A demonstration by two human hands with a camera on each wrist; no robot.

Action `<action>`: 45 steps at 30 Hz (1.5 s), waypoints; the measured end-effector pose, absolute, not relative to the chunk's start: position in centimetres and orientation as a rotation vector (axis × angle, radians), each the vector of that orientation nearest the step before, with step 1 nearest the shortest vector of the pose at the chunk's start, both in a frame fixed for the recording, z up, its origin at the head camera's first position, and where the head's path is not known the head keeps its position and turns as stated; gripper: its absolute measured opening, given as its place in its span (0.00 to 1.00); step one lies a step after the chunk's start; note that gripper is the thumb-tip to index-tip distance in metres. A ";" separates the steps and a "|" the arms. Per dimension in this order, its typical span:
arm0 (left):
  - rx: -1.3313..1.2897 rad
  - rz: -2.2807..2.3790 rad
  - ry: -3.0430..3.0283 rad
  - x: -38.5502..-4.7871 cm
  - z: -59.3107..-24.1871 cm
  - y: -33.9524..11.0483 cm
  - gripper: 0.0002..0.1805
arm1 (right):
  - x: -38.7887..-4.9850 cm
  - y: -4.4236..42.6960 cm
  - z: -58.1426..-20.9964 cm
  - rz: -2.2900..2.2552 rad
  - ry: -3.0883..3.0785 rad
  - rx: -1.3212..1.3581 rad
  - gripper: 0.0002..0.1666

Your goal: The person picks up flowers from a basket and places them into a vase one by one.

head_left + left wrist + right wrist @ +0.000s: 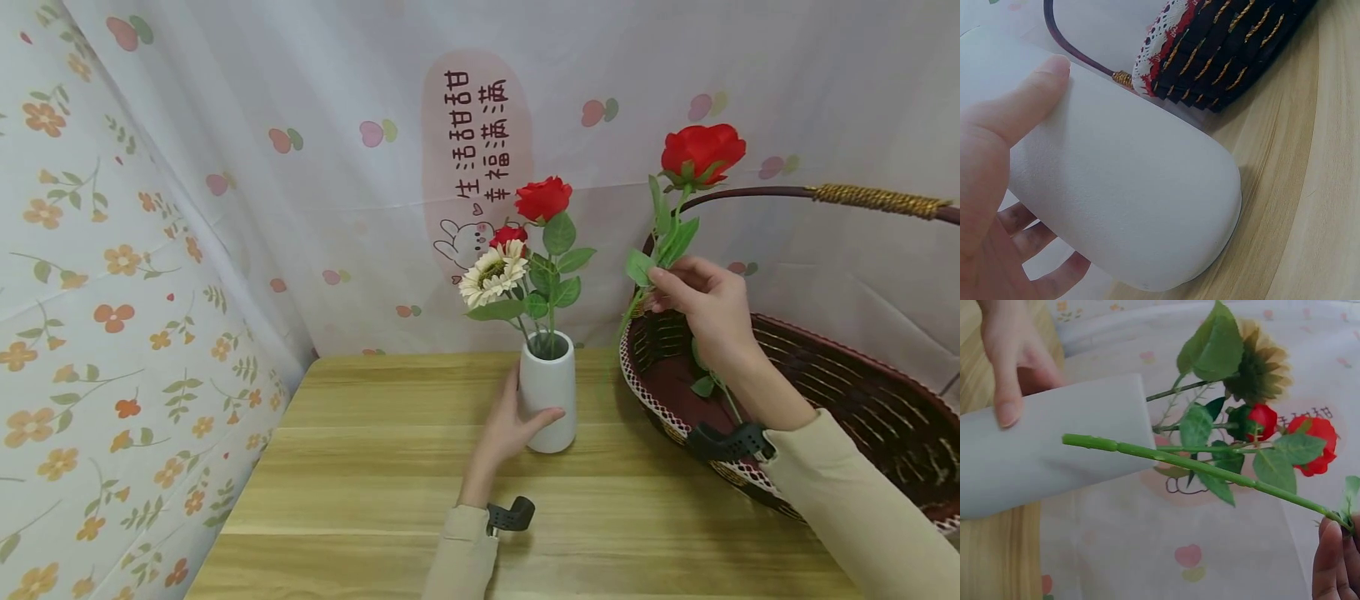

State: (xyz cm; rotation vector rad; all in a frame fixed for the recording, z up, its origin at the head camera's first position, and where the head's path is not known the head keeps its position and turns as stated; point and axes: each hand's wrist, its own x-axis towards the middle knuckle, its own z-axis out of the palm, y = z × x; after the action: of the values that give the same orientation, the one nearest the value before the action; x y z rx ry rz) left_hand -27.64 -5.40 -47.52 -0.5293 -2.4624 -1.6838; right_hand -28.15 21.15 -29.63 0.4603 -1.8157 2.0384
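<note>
A white vase (549, 404) stands upright on the wooden table. My left hand (508, 429) grips its left side, thumb across the front and fingers behind, as the left wrist view also shows. Out of its mouth rise a cream sunflower-like bloom (491, 277) and two red roses, the taller rose (543, 200) at the top. To the right, above the basket's near-left rim, my right hand (711, 308) pinches a long-stemmed red rose (703, 154) by its leafy stem. In the right wrist view the bare green stem (1210, 469) crosses in front of the vase, its cut end outside the mouth.
A dark woven basket (840, 354) with lace trim fills the right side, its tall handle (877, 197) arching up behind my right hand. A leafy stem (705, 385) lies inside it. Printed curtains (337, 200) hang behind and left of the table (352, 467).
</note>
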 end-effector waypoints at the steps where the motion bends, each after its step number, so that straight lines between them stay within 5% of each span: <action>1: -0.527 -1.683 -2.461 -27.6 -47.5 -5.4 0.54 | -28.2 21.1 -29.5 2.042 -1.800 0.451 0.08; 45: -0.553 -1.685 -2.446 -27.8 -47.7 -5.5 0.54 | -29.2 16.5 -29.8 1.921 -1.769 0.499 0.07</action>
State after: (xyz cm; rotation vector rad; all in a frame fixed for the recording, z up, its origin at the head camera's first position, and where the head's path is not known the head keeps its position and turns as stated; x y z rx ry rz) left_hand -27.81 -5.47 -47.66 -0.5532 -2.4461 -1.6854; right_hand -29.25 16.47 -29.77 0.4993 -1.7693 1.9208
